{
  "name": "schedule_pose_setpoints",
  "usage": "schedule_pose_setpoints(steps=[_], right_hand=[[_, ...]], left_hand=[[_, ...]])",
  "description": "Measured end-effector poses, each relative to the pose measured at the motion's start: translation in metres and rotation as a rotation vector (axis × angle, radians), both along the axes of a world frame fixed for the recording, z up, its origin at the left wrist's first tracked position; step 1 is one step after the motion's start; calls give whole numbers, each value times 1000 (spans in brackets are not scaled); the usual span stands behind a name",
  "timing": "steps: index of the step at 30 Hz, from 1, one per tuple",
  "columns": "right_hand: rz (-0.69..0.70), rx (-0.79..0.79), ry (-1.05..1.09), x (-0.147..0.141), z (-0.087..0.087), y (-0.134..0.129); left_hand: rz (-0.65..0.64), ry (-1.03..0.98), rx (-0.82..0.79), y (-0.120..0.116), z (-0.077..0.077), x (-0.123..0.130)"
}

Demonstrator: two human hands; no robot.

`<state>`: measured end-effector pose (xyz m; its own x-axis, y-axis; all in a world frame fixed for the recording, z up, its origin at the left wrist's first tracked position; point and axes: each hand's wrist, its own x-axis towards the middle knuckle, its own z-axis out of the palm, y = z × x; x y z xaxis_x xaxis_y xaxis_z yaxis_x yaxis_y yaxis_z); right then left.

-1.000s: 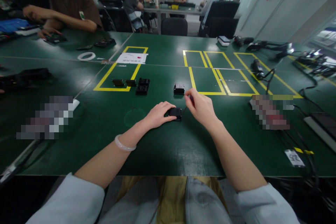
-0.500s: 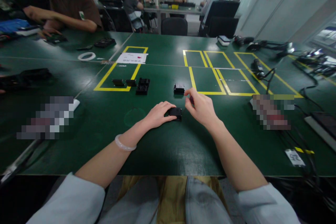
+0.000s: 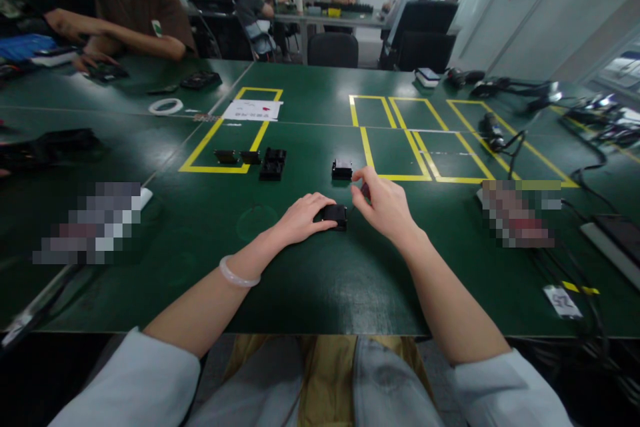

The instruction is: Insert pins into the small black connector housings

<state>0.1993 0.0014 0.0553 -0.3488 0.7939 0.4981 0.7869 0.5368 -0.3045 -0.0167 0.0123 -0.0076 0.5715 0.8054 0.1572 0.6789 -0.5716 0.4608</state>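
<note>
On the green table, my left hand has its fingers and thumb around a small black box-shaped part. To the right of it, my right hand is closed with curled fingers, apart from the part. Something dark shows at those fingertips, too small to name. Just beyond both hands stands a second black part with a shiny top. A black holder with recesses lies farther left, beside two thin upright black pieces.
Yellow tape outlines mark the table, with a white paper sheet on one. A roll of white tape lies at left. Cables and a black device are at right. A person sits across the table.
</note>
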Motion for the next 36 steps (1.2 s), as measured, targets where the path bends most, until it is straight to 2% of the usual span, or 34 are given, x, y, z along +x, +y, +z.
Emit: schedule_pose_setpoints(steps=[36], right_hand=[[9,20,-14,1,-2,0]], left_hand=[[-23,23,45,-1,-3,0]])
